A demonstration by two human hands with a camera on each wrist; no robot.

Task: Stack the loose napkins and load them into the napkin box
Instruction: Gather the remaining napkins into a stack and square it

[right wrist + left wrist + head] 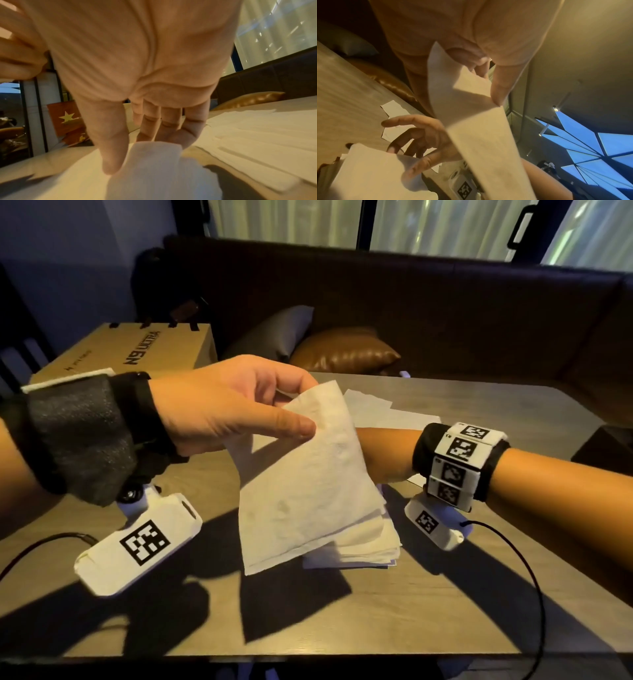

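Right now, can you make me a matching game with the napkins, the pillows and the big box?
Things:
1. held napkin
2. napkin stack
3. brown cushion
4. cardboard box

Places:
A. on the bench behind the table
B. pinched in the left hand, hanging in the air
C. at the table's far left corner
D. lying on the table

Pairs: 1-B, 2-D, 3-A, 4-C

napkin stack (370,546) on table (445,594), loose napkins (376,409) behind it, cardboard box (137,350) far left
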